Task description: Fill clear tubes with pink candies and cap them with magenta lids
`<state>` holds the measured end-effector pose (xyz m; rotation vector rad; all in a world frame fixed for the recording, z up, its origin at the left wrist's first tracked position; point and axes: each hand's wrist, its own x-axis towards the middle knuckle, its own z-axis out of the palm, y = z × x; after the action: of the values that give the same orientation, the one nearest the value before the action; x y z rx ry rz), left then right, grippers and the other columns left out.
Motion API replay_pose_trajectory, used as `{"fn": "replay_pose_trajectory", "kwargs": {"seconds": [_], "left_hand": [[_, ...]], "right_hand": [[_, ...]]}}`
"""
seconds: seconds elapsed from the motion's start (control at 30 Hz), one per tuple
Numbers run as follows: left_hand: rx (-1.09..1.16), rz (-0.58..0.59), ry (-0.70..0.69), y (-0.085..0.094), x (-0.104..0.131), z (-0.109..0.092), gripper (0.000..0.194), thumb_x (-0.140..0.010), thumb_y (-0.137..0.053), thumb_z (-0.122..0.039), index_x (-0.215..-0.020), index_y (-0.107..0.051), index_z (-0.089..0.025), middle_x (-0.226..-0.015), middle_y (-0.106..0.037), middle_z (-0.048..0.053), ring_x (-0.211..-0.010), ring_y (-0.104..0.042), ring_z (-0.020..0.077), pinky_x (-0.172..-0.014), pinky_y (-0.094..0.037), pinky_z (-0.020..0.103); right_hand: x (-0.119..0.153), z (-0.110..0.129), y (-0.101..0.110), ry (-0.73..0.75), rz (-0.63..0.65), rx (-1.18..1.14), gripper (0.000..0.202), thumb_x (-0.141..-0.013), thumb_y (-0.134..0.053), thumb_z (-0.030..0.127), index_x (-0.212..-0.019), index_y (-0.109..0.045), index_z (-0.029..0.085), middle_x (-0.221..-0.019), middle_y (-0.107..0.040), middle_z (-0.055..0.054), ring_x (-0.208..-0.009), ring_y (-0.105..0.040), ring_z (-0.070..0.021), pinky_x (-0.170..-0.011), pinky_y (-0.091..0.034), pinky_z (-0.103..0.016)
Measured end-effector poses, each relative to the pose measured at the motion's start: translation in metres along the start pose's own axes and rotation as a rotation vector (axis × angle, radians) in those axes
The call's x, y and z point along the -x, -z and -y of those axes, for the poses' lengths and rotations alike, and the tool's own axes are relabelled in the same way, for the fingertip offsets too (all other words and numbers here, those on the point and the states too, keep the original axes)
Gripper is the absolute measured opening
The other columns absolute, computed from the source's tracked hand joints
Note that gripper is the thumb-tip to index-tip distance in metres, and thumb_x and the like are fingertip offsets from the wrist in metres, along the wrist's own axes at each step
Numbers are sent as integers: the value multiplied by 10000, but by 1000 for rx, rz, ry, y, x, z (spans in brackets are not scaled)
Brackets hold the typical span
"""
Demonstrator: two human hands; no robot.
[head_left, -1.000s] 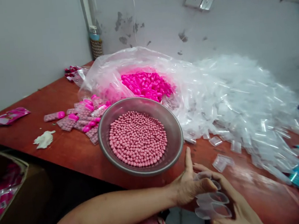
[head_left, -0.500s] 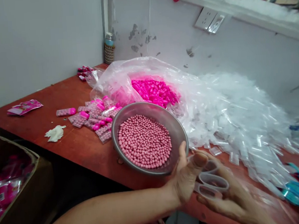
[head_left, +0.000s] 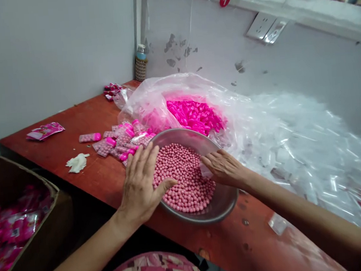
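Note:
A metal bowl [head_left: 225, 199] of small pink beads [head_left: 184, 181] sits at the table's front edge. My left hand [head_left: 142, 183] lies over the bowl's left rim, fingers stretched out and thumb apart, holding nothing. Inside the bowl's right side, my right hand [head_left: 222, 165] is closed around clear plastic containers [head_left: 205, 171], their open ends down at the beads. How many it holds is hidden by the fingers. Behind the bowl, bright pink caps [head_left: 194, 113] lie in a clear bag [head_left: 176, 83]. Bead-filled containers with pink caps [head_left: 105, 146] are piled to the left.
A heap of clear empty containers [head_left: 311, 149] covers the right of the red table [head_left: 102, 184]. Crumpled white tissue [head_left: 77, 162] and pink packets [head_left: 45, 131] lie left. A cardboard box [head_left: 58, 201] of pink packages stands at the lower left. A bottle [head_left: 141, 63] stands in the corner.
My left hand has moved left from the containers to the bowl's left rim and spread open. My right hand has carried the containers into the bowl. The view has shifted slightly.

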<state>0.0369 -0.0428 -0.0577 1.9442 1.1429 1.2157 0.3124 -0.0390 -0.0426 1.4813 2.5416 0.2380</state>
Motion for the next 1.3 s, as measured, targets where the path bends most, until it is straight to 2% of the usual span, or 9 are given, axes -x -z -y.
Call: {"fn": "replay_pose_trajectory", "kwargs": {"seconds": [0.1, 0.2, 0.53, 0.63, 0.73, 0.93, 1.07, 1.2, 1.3], "left_hand": [[6, 65, 217, -5, 7, 23, 791, -791, -498, -500, -1399, -102, -183, -1458, -135, 97, -1334, -108, 263, -1077, -97, 458], [182, 85, 368, -14, 11, 30, 801, -827, -446, -490, -1396, 44, -213, -1462, -108, 105, -1329, -140, 249, -1073, -153, 438], [404, 16, 323, -24, 15, 23, 665, -879, -398, -308, -1398, 9, -226, -1477, -30, 30, -1344, -52, 177, -1109, -79, 344], [416, 52, 307, -22, 14, 25, 683, -869, -397, -250, -1396, 35, -221, -1478, -3, 31, -1344, -42, 179, -1110, -67, 353], [422, 80, 303, -20, 9, 24, 691, -866, -385, -213, -1392, 63, -234, -1477, 41, 16, -1345, -17, 171, -1111, -52, 351], [444, 116, 311, -16, -2, 26, 708, -863, -398, -223, -1385, 78, -279, -1475, 52, -29, -1344, 15, 169, -1110, -65, 347], [420, 120, 314, -16, -7, 32, 696, -868, -393, -239, -1387, 69, -278, -1476, 36, -26, -1344, 19, 176, -1109, -81, 359], [240, 118, 307, -14, -9, 40, 663, -886, -362, -269, -1389, 70, -252, -1476, -30, 33, -1344, -43, 193, -1095, -147, 403], [-72, 20, 130, -10, -15, 38, 680, -854, -442, -280, -1395, -35, -214, -1466, -84, 87, -1337, -93, 247, -1083, -136, 468]], "right_hand": [[-7, 3, -20, 83, 12, 158, 203, -812, -418, 113, -969, -539, 154, -817, -557, -110, -784, -502, -239, -760, -356, -376], [-15, 17, -33, 162, 6, 115, 253, -818, -386, 93, -1040, -502, 135, -876, -541, -109, -808, -480, -231, -752, -365, -359], [-86, 79, -61, 469, -78, -405, 290, -780, -397, 118, -1064, -441, 78, -978, -508, -156, -961, -457, -241, -841, -399, -420], [-90, 81, -73, 382, -124, -606, 376, -767, -457, 189, -1126, -400, 92, -1035, -487, -165, -1019, -434, -255, -870, -383, -449], [-93, 81, -65, 197, -100, -956, 395, -723, -558, 298, -1060, -445, 127, -967, -502, -109, -919, -464, -226, -820, -415, -386], [-102, 74, -29, -157, 174, -1765, 265, -636, -680, 310, -703, -470, 163, -609, -383, 53, -549, -377, -88, -533, -371, -216], [-101, 60, -19, -309, -32, -1936, 454, -516, -760, 162, -886, -500, 199, -792, -485, 42, -730, -468, -106, -686, -404, -225], [-97, 47, -13, -210, -46, -2012, 393, -550, -737, 144, -887, -538, 186, -866, -539, 3, -802, -510, -137, -761, -412, -271], [-92, 42, -6, -232, -79, -2061, 481, -538, -741, 127, -966, -534, 200, -895, -571, -8, -844, -541, -163, -817, -406, -312]]}}
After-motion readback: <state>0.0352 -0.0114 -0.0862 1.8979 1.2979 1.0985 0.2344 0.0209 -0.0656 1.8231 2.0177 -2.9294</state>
